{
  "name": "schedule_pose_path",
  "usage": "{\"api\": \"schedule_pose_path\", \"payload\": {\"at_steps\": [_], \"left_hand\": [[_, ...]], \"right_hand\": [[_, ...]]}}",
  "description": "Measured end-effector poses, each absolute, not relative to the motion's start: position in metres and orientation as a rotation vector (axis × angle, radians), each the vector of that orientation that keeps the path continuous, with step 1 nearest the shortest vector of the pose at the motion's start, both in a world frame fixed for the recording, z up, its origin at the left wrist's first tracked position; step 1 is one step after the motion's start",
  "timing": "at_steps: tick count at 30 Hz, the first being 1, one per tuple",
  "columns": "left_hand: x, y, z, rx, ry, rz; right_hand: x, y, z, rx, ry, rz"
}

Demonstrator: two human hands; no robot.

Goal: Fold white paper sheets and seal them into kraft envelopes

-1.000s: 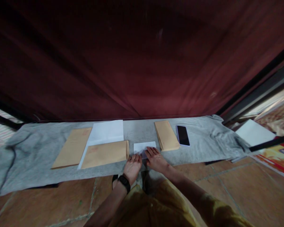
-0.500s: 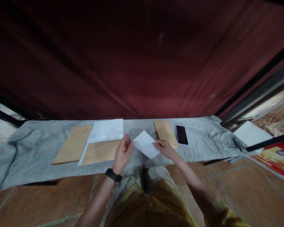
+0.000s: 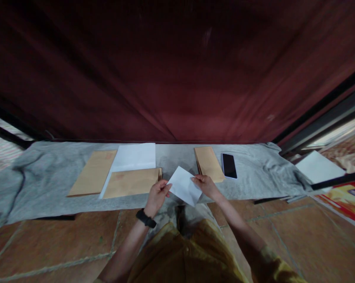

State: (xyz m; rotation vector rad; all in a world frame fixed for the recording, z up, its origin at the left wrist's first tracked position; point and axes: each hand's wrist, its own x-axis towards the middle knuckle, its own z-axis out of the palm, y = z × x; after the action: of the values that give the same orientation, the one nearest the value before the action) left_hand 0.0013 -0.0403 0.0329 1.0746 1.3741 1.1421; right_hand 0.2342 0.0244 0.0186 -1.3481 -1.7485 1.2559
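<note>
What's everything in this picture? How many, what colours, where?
held paper: one, white, front middle
envelopes: three seen, brown, two left, one right
larger paper: number unclear, white, partly under middle envelope
phone: one, black, right of the envelopes
cloth: one, grey, underneath
fabric: one, dark red, behind
bars: several, black, both sides
printed sheet: one, red-yellow, far right
pale sheet: one, whitish, far right
floor tiles: several, brown, below
wristband: one, black, left wrist
clothing: number unclear, yellow, below
left hand: one, paper's left corner
right hand: one, paper's right edge

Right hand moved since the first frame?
Yes. Judged against the phone, which lies where it did, the right hand has moved rightward and slightly forward, closer to it.
</note>
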Motion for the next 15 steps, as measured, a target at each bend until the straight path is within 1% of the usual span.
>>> {"api": "schedule_pose_path", "payload": {"at_steps": [4, 7, 9, 12, 15], "left_hand": [[0.004, -0.047, 0.034, 1.036, 1.378, 1.171], [0.005, -0.053, 0.035, 1.089, 1.417, 1.201], [0.005, -0.057, 0.035, 1.162, 1.427, 1.206], [0.004, -0.061, 0.033, 1.290, 1.376, 1.210], [0.003, -0.063, 0.031, 1.412, 1.307, 1.208]], "right_hand": [[0.237, 0.017, 0.018, -1.374, -1.437, 1.405], [0.250, 0.005, 0.012, -1.367, -1.034, 1.632], [0.262, -0.004, 0.005, -1.328, -0.861, 1.837], [0.277, -0.016, -0.005, -1.347, -0.700, 2.123], [0.284, -0.024, -0.012, -1.319, -0.634, 2.202]]}}
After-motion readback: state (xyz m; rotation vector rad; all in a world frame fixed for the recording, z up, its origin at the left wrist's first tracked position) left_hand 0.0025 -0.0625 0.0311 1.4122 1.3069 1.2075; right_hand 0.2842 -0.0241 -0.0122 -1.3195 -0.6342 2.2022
